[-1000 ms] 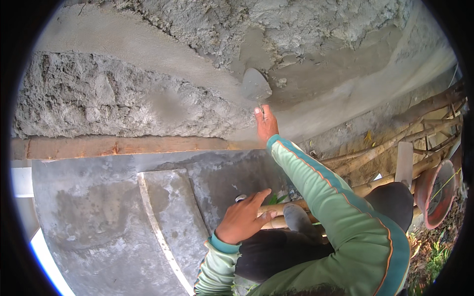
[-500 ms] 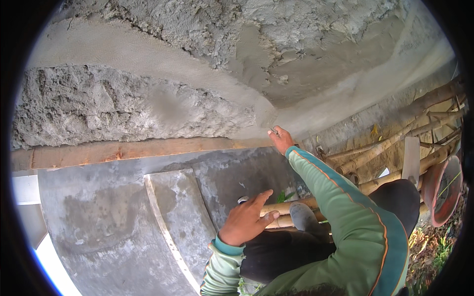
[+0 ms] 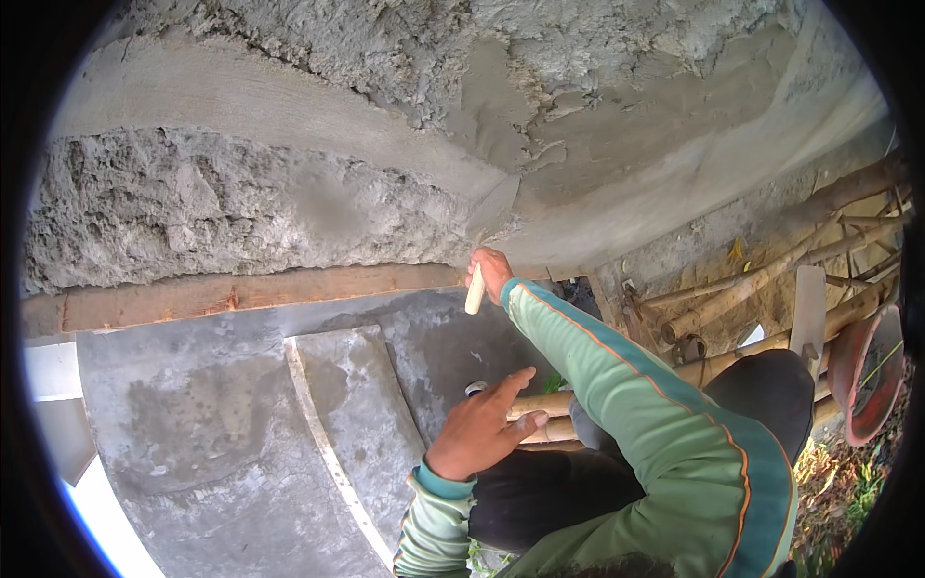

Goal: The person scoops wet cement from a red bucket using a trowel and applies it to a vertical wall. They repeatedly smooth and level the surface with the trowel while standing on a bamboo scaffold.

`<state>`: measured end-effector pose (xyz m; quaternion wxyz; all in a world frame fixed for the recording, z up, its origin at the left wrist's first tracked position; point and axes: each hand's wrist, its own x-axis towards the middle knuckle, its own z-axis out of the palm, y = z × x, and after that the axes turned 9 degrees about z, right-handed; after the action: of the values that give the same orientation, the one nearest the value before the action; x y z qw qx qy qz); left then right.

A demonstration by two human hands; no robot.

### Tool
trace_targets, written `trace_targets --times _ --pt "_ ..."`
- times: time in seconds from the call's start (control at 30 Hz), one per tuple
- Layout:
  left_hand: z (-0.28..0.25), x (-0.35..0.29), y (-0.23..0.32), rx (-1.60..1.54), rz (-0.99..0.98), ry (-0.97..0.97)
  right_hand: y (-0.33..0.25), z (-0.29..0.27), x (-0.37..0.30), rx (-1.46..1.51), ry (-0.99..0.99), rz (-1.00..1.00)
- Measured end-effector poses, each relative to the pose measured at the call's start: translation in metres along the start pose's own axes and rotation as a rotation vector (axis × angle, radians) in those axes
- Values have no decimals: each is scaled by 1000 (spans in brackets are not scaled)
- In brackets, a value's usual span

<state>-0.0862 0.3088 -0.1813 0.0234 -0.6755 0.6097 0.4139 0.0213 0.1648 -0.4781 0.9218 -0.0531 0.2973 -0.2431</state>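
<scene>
My right hand (image 3: 493,273) is closed around the pale handle of a trowel (image 3: 475,291). The grey blade lies against the mortar, where a smooth band meets the rough patch just above a wooden board (image 3: 241,297). Wet, partly smoothed mortar (image 3: 617,144) covers the surface above and to the right. Lower down, my left hand (image 3: 487,429) is open with the thumb spread from the fingers, over my dark-clothed leg. Nothing shows in it. A small white object behind its knuckles is too hidden to name.
Below the board stretches a grey cement surface (image 3: 193,414) with a raised, pale-edged strip (image 3: 323,433). Bamboo poles (image 3: 713,299) run along the right. A flat wooden float-like board (image 3: 807,308) and a reddish basin (image 3: 858,376) stand there, above leaves and grass.
My right hand has moved left along the board's edge and turned, bringing the trowel handle into sight. The blade has shifted slightly left. My left hand has stayed in place.
</scene>
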Motion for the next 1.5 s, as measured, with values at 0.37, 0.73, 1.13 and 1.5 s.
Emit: trace_targets --times 0.37,0.73,1.13,1.5 --pt "0 -2 -4 -15 15 14 0 3 -20 166 -170 81" --pt "0 13 -3 -25 30 -63 -15 -16 -56 -326 299 -500" --pt "-1 12 1 -37 -3 -47 -35 -50 -21 -341 79 -191" --pt "-4 1 -4 -47 -27 -51 -123 74 -63 -172 -197 -563"
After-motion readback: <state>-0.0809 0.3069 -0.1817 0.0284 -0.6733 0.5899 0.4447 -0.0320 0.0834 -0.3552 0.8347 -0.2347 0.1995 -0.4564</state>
